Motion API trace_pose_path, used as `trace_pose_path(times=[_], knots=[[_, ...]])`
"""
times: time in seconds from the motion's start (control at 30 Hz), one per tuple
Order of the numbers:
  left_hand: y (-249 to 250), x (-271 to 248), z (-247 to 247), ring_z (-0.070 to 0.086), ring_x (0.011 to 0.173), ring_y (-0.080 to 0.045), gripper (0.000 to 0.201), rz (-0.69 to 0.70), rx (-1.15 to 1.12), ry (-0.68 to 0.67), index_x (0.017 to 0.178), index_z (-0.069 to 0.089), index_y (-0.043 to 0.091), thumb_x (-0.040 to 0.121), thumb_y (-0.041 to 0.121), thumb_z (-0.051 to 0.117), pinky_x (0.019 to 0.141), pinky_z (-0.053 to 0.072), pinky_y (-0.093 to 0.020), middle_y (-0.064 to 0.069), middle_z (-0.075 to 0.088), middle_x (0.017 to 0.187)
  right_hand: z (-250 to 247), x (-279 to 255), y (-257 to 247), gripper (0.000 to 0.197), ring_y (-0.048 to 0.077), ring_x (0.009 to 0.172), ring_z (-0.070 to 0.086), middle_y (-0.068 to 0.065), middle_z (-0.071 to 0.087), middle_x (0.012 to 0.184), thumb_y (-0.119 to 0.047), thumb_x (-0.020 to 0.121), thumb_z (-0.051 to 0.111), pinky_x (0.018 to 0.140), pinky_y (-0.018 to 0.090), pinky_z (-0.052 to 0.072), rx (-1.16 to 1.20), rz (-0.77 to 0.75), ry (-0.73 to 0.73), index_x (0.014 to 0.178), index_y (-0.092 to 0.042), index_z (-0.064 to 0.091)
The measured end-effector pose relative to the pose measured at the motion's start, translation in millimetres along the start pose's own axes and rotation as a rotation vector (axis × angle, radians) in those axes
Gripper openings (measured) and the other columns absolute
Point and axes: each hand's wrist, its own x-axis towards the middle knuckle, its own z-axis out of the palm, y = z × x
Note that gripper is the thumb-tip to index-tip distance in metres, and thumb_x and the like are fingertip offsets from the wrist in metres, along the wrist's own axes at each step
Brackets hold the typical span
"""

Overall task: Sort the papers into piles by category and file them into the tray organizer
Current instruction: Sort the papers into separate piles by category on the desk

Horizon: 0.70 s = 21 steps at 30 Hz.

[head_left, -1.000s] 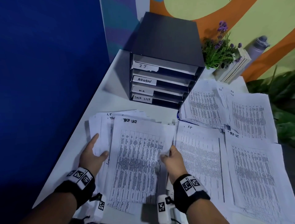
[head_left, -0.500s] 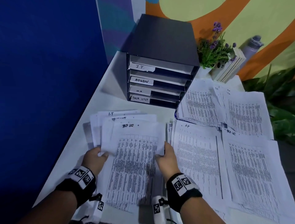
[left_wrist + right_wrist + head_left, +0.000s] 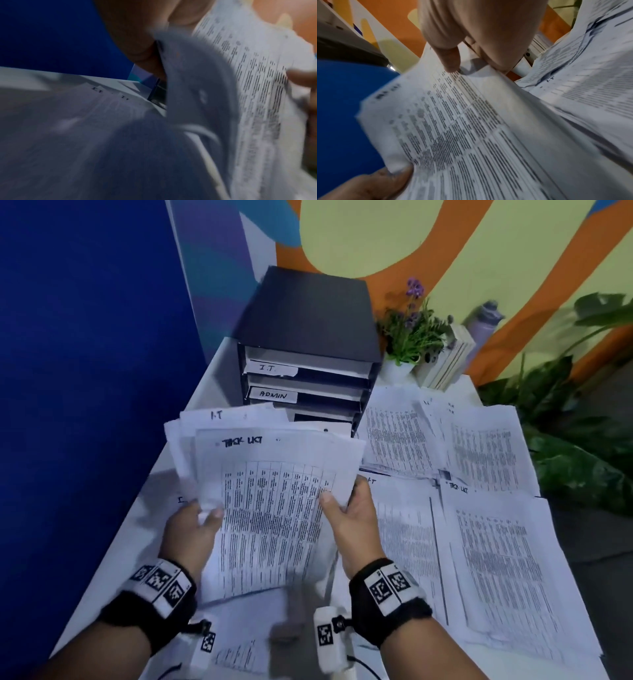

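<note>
Clearly the main risk now is mixing of categories, b/c the bundle of papers (image 3: 270,508) that both hands lift off the white table (image 3: 212,378) is not one category: its top sheet is headed "TASK LIST", but a sheet sticking out behind, at the upper left, is headed "I.T". The left hand (image 3: 191,529) pinches the left edge, thumb on top and fingers hidden under the sheets; the right hand (image 3: 352,518) pinches the right edge the same way, thumb pressed on the printed table. Both grips are only at the edges, and the sheets are fanned and not squared, esp. at the upper left corner, so I judge that a loose sheet could slide out and fall back on the table, or onto the sorted piles (image 3: 479,508) lying just beside on the right. The tray organizer (image 3: 308,337) stands behind the bundle, w/ the labels "I.T." and "ADMIN" readable; the lower trays are hidden by the lifted papers, so the TASK LIST slot is not seen now. If the whole bundle goes into one tray w/o separating, the I.T. sheets would be filed wrong. Also thin paper bends easily, and a curled front edge could catch on a tray lip.
</note>
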Motion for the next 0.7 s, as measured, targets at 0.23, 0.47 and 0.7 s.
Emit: trace_pose_path(times=[0.23,0.47,0.7], knots=[[48.5,-5.8,9.9,0.061,0.087,-0.024,0.017,0.053,-0.21,0.005,0.086,0.065,0.007,0.093,0.023,0.062,0.073,0.044,-0.028,-0.008,0.066,0.091,-32.9,-0.6,25.4,0.009,0.005,0.064,0.043,0.005,0.044,0.076,-0.013,0.095,0.057,0.059,0.012,0.04,-0.267,0.037,0.018,0.097,-0.016,0.05],[48.7,-16.6,42.7,0.056,0.111,-0.024,0.027,0.25,0.178,0.02,0.093,0.07,0.021,0.092,0.0,0.055,0.099,0.044,-0.033,0.0,0.051,0.114,-100.1,18.3,47.2,0.022,0.027,0.098,0.065,0.008,0.065,0.108,-0.013,0.094,0.052,0.09,0.044,0.055,-0.222,0.137,0.377,0.116,-0.016,0.056],[70.2,-28.5,71.8,0.053,0.102,-0.014,0.036,0.334,0.078,0.089,0.095,0.07,0.022,0.092,-0.007,0.049,0.097,0.037,-0.023,0.002,0.048,0.113,-174.8,32.7,43.4,0.021,0.025,0.078,0.059,0.011,0.061,0.094,-0.003,0.096,0.048,0.067,0.033,0.053,-0.2,0.138,0.616,0.112,-0.015,0.056]])
